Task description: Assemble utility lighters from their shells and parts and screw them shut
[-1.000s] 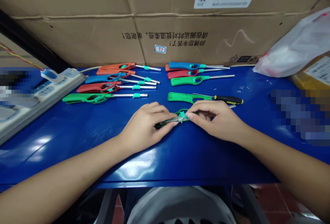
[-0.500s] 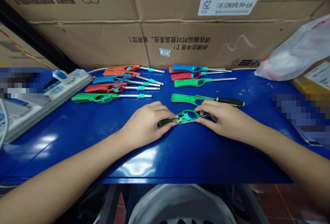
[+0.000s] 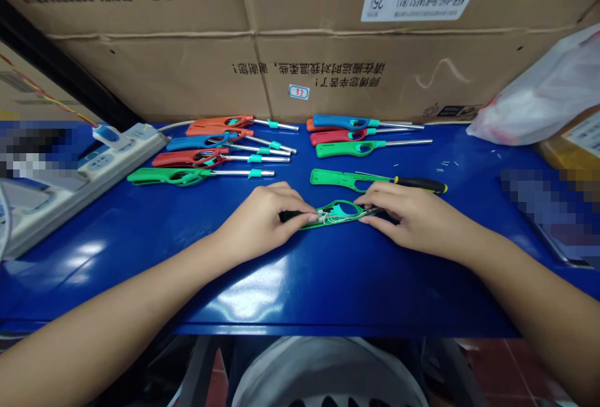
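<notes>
An opened green lighter (image 3: 347, 206), the long-necked utility kind, lies on the blue table with its inside facing up. Thin wires and a turquoise trigger (image 3: 338, 211) show in its open handle. My left hand (image 3: 269, 216) is closed, thumb and forefinger pinching at the rear of the handle; a dark part beneath the fingers is mostly hidden. Around the front end, where the metal rod begins, my right hand (image 3: 402, 213) has its fingers closed. Just behind the lighter are a loose green cover half (image 3: 330, 179) and a black-and-yellow screwdriver (image 3: 420, 184).
Several orange, blue, red and green lighters (image 3: 187, 158) lie at the back left, and more (image 3: 349, 147) at the back middle. A power strip (image 3: 100, 166) runs along the left. Tiny metal pins (image 3: 445, 165) and a plastic bag (image 3: 534, 91) are on the right.
My left fingers have shifted slightly inward along the handle. The dark part they held at the rear is now lower and largely covered by the hand. My right hand stays at the front end.
</notes>
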The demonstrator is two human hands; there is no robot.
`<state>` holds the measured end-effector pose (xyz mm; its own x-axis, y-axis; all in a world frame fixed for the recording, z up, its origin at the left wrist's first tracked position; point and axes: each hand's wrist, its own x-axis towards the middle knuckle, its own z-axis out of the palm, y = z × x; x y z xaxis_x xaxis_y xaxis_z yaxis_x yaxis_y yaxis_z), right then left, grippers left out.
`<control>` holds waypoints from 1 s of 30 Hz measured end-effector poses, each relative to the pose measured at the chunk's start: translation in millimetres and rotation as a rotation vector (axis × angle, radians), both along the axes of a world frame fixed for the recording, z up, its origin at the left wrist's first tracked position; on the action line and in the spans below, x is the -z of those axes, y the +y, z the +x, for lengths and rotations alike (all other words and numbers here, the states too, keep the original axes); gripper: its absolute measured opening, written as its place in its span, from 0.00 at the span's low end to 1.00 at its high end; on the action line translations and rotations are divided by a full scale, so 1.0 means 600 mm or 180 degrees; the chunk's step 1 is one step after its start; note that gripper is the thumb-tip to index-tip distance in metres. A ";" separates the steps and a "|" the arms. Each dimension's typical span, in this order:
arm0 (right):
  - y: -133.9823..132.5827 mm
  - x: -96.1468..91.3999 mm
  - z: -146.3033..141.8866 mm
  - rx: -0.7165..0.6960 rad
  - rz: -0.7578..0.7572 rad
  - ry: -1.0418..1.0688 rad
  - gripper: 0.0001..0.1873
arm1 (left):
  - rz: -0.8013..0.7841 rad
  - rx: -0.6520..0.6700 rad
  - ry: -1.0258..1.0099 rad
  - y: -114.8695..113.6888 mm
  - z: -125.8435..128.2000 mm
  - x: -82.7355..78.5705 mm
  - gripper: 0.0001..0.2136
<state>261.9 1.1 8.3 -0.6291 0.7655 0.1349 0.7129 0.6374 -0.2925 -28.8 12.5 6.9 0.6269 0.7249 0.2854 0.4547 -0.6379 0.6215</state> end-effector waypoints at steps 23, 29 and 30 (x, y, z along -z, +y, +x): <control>-0.005 -0.002 0.004 0.0015 0.0166 -0.0102 0.15 | 0.0623 -0.0057 0.0246 -0.012 0.004 0.000 0.06; -0.009 -0.005 -0.010 -0.0240 0.0345 0.0174 0.20 | 0.0555 -0.0105 0.0351 -0.016 0.006 -0.002 0.05; -0.009 -0.005 -0.013 -0.0323 0.0380 0.0177 0.21 | 0.0547 -0.0101 0.0367 -0.016 0.006 -0.002 0.05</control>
<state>254.3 -4.3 11.1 -0.6914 0.6749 0.2577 0.6280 0.7378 -0.2475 -25.2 2.6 8.2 0.6401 0.6918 0.3342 0.5382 -0.7142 0.4475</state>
